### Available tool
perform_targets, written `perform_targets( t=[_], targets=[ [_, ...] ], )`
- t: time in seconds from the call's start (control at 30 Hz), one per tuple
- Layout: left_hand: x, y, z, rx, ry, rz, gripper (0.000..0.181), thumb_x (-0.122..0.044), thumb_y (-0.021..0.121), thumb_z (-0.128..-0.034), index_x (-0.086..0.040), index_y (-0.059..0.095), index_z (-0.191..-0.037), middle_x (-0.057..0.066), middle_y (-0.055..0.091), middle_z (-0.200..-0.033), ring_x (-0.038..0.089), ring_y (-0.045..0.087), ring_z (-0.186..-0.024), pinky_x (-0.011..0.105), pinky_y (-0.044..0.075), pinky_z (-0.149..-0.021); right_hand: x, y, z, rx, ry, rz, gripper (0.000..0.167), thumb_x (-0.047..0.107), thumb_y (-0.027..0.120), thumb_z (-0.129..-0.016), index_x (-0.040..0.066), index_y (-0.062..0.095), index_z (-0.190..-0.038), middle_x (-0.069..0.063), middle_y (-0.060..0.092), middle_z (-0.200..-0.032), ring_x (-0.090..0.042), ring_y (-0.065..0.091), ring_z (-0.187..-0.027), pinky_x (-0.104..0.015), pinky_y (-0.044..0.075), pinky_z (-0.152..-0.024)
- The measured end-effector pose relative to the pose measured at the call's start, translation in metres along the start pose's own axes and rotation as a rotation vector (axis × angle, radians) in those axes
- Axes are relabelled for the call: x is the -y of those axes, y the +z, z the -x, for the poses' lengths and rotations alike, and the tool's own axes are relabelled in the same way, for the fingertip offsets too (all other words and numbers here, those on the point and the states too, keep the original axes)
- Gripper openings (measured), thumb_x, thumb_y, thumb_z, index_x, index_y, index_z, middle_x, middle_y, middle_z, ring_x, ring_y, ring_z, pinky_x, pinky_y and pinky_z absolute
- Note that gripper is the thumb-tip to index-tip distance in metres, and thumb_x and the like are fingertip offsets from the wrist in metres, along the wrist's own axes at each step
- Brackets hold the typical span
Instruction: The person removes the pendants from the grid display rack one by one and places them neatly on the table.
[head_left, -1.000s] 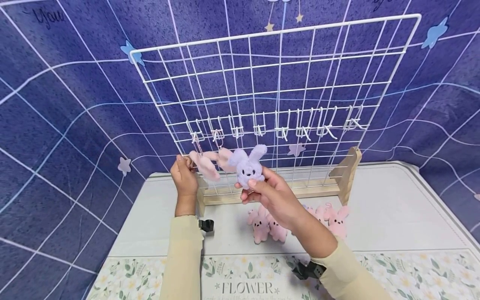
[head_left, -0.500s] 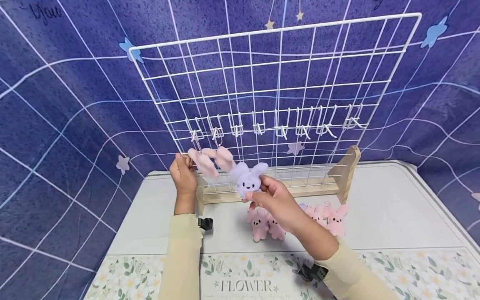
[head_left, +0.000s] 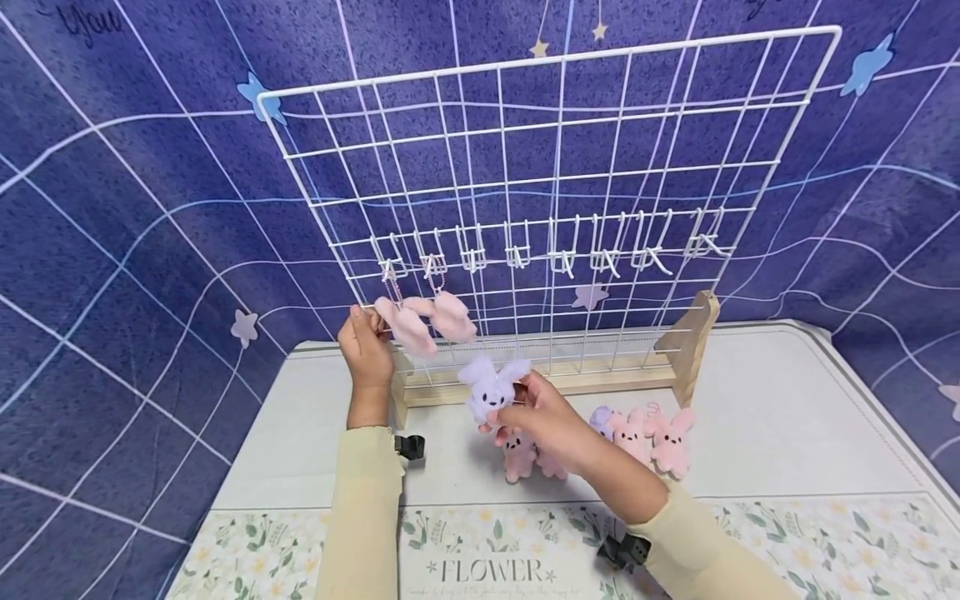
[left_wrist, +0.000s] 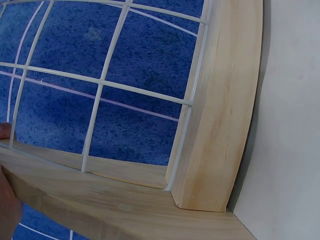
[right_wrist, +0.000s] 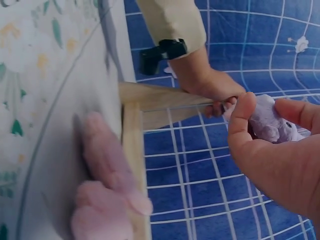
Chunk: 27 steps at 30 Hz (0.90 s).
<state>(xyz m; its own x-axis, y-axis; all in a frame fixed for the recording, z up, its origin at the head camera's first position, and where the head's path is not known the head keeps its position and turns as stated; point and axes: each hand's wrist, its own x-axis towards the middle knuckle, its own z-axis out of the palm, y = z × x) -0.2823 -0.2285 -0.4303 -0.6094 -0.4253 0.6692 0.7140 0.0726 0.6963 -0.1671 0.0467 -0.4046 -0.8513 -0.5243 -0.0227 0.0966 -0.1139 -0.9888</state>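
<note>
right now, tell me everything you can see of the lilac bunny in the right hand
The lilac bunny looks like soft, fuzzy plush, pale purple, with two long ears splayed in a V and small dark eyes and nose. It is roughly upright, its face toward the head view, pinched between the thumb and fingers of the right hand, in front of the wooden base. Its lower body is partly hidden.
</note>
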Motion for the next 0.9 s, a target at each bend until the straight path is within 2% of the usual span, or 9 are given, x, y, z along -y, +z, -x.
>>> perform_targets(
  t=[0.17,0.33,0.53,0.6,0.7,0.8,0.9],
  targets=[
    [0.000,0.000,-0.001,0.012,-0.004,0.013,0.059,-0.027,0.032,-0.1159,0.012,0.026,-0.072,-0.007,0.038,-0.065,0.005,0.033,-0.056,0.016,0.026,-0.051,-0.007,0.000,-0.001,-0.002,0.066,0.011,0.041,0.002,0.055,-0.088,-0.004,0.044,-0.127,-0.007,0.060,-0.105,-0.015,0.065,-0.078,-0.025,0.058,-0.075],
    [-0.002,0.001,-0.001,0.000,-0.014,-0.006,0.057,-0.026,0.032,-0.1158,0.009,0.028,-0.071,-0.010,0.040,-0.065,0.003,0.034,-0.056,0.016,0.027,-0.051,-0.012,0.000,-0.003,0.015,0.081,0.016,0.034,0.007,0.059,-0.093,-0.003,0.048,-0.124,-0.004,0.062,-0.104,-0.014,0.066,-0.077,-0.027,0.057,-0.075],
    [-0.003,0.000,0.001,-0.010,-0.025,-0.050,0.054,-0.020,0.031,-0.1152,0.011,0.031,-0.072,-0.011,0.044,-0.066,0.000,0.038,-0.057,0.014,0.031,-0.052,-0.021,-0.001,-0.007,-0.014,0.085,0.088,0.021,0.009,0.067,-0.093,0.003,0.056,-0.110,0.001,0.064,-0.092,-0.013,0.064,-0.073,-0.028,0.055,-0.071],
    [-0.002,0.000,0.001,-0.002,-0.015,-0.050,0.053,-0.018,0.030,-0.1151,0.013,0.030,-0.071,-0.011,0.044,-0.066,0.001,0.038,-0.057,0.014,0.032,-0.053,-0.023,-0.002,-0.008,-0.031,0.083,0.102,0.022,0.010,0.071,-0.092,0.002,0.060,-0.110,0.002,0.064,-0.089,-0.012,0.062,-0.070,-0.028,0.054,-0.068],
    [-0.002,0.001,0.001,0.005,-0.002,-0.032,0.054,-0.018,0.030,-0.1151,0.013,0.029,-0.071,-0.009,0.043,-0.066,0.002,0.037,-0.057,0.014,0.031,-0.053,-0.026,-0.003,-0.009,-0.039,0.106,0.094,0.026,0.010,0.075,-0.091,0.001,0.063,-0.113,-0.001,0.066,-0.083,-0.013,0.063,-0.057,-0.028,0.052,-0.057],
    [-0.002,0.001,0.000,0.008,0.013,-0.027,0.056,-0.020,0.031,-0.1154,0.012,0.028,-0.070,-0.009,0.043,-0.066,0.003,0.037,-0.057,0.015,0.031,-0.053,-0.029,-0.004,-0.011,-0.045,0.102,0.130,0.030,0.008,0.078,-0.090,0.001,0.064,-0.116,-0.001,0.063,-0.080,-0.012,0.061,-0.056,-0.025,0.049,-0.054],
    [-0.002,0.000,-0.001,0.008,0.020,-0.037,0.057,-0.023,0.031,-0.1157,0.012,0.029,-0.070,-0.010,0.043,-0.067,0.003,0.037,-0.058,0.015,0.031,-0.053,-0.030,-0.004,-0.013,-0.052,0.084,0.197,0.040,0.006,0.080,-0.089,0.002,0.058,-0.122,-0.001,0.059,-0.082,-0.012,0.057,-0.063,-0.022,0.045,-0.056]
  ],
)
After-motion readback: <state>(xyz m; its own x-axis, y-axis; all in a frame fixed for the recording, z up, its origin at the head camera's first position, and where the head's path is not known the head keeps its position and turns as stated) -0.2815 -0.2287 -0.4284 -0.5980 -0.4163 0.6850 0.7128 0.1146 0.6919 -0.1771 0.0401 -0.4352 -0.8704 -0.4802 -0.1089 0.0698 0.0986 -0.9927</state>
